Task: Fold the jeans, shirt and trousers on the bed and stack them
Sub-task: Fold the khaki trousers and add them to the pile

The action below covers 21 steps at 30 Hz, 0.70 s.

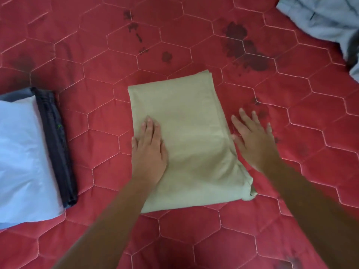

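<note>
Folded beige trousers (186, 121) lie as a flat rectangle in the middle of the red quilted bed (252, 230). My left hand (148, 146) presses flat on their left side, fingers straight. My right hand (252, 136) rests flat on the quilt just beside their right edge, the thumb touching the fabric. At the left edge sits a stack: a folded light blue shirt (21, 156) on top of folded dark jeans (56, 144), whose dark edge shows along the right side.
A crumpled pale blue-grey cloth (326, 22) lies at the top right corner of the bed. Dark stains mark the quilt beyond the trousers. Bare quilt lies between the stack and the trousers.
</note>
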Each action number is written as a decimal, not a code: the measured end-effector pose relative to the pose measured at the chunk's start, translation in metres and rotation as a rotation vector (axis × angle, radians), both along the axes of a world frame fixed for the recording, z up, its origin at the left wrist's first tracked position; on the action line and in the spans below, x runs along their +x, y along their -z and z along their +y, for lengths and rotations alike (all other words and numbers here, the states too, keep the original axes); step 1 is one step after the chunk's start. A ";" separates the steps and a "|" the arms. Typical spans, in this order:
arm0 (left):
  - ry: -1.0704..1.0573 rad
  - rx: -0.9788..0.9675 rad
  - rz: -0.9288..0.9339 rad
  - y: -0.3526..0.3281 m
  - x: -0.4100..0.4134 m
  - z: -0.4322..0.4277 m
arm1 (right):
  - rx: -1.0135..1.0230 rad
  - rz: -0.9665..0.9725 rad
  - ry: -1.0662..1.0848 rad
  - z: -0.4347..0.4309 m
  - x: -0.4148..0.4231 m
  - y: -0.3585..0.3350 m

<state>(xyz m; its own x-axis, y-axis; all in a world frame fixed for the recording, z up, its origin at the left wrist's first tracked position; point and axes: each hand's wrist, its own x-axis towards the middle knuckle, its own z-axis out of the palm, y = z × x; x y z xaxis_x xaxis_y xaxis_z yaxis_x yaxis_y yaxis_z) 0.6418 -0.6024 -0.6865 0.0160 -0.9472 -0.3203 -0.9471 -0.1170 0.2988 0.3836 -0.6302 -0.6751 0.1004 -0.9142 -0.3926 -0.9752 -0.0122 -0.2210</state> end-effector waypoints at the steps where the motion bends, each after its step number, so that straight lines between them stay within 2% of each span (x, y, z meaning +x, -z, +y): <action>1: -0.008 -0.005 0.035 -0.006 -0.006 0.009 | -0.113 -0.102 0.063 0.005 0.009 -0.008; 3: 0.010 -0.061 0.110 -0.015 -0.020 0.033 | -0.319 -0.257 0.089 0.021 0.039 -0.018; 5: 0.030 -0.109 0.130 -0.011 -0.030 0.060 | -0.341 -0.328 -0.022 0.048 0.078 -0.017; 8: 0.084 -0.072 0.039 0.009 -0.028 0.085 | -0.209 -0.211 -0.143 0.083 0.105 0.006; 13: 0.104 -0.058 -0.064 0.027 -0.027 0.088 | -0.171 -0.025 -0.221 0.100 0.062 0.039; 17: 0.054 -0.056 -0.142 0.021 -0.017 0.099 | -0.038 0.030 0.020 0.105 0.029 0.030; 19: -0.021 -0.037 -0.138 0.017 -0.010 0.105 | 0.024 -0.029 0.111 0.110 0.016 0.024; 21: -0.168 -0.012 -0.057 0.009 -0.004 0.105 | -0.059 -0.180 0.115 0.109 0.013 0.015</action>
